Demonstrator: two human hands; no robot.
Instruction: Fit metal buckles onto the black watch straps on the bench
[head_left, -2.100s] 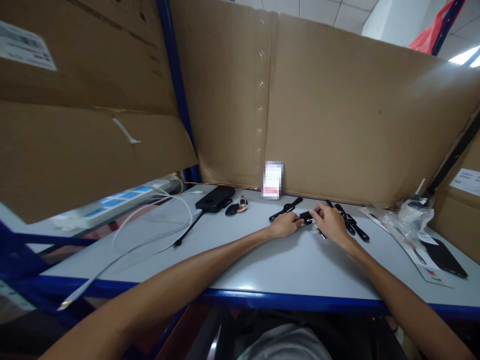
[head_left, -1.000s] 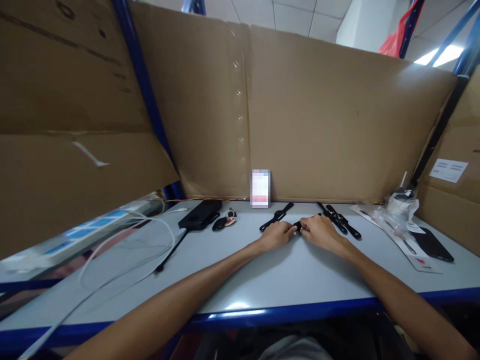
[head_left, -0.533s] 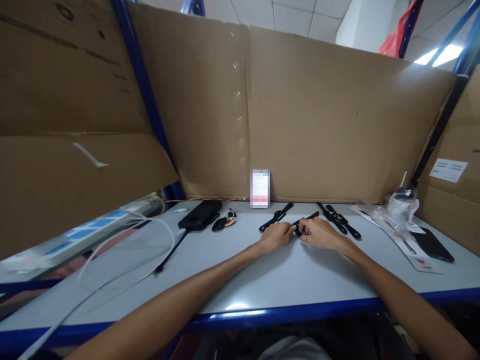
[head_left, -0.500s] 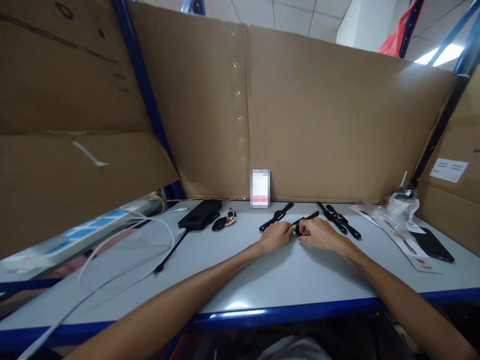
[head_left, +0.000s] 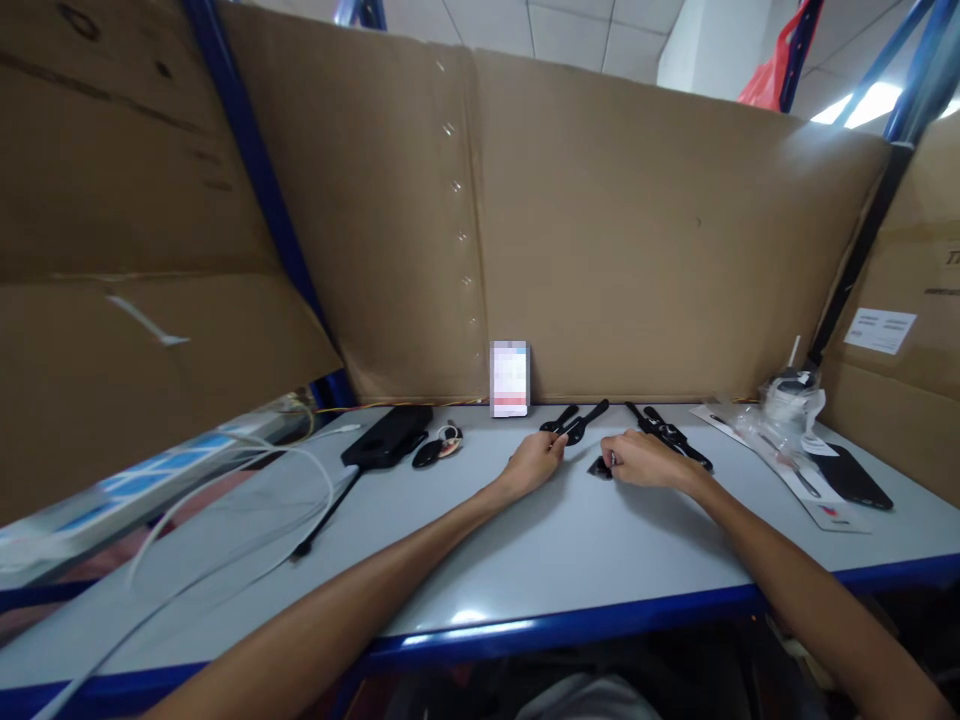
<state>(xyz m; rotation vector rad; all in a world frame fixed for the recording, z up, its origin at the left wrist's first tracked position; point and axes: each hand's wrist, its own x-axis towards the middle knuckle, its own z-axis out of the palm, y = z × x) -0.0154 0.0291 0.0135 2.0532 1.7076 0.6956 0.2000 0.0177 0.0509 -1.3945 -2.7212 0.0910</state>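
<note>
My left hand (head_left: 534, 462) pinches the near end of a black watch strap (head_left: 587, 420), a long band with a wider middle. A similar black strap (head_left: 559, 420) lies just behind it, partly hidden by my fingers. My right hand (head_left: 651, 462) is closed, fingertips down at a small dark, shiny piece (head_left: 599, 468) on the table; its kind is unclear. A gap of bare table separates the hands. To the right, close behind my right hand, lie two black watch-like bands (head_left: 671, 435) side by side.
A phone (head_left: 510, 380) leans on the cardboard wall (head_left: 585, 220). Left are a black power bank (head_left: 386, 437), keys with a fob (head_left: 429, 453), white cables and a power strip (head_left: 150, 490). Right are clear packaging (head_left: 772, 450) and a dark phone (head_left: 856, 478).
My hands have moved apart. The left carried the strap left, beside the other strap; the right stays at the small dark piece, now in plain view. The camera has turned slightly right.
</note>
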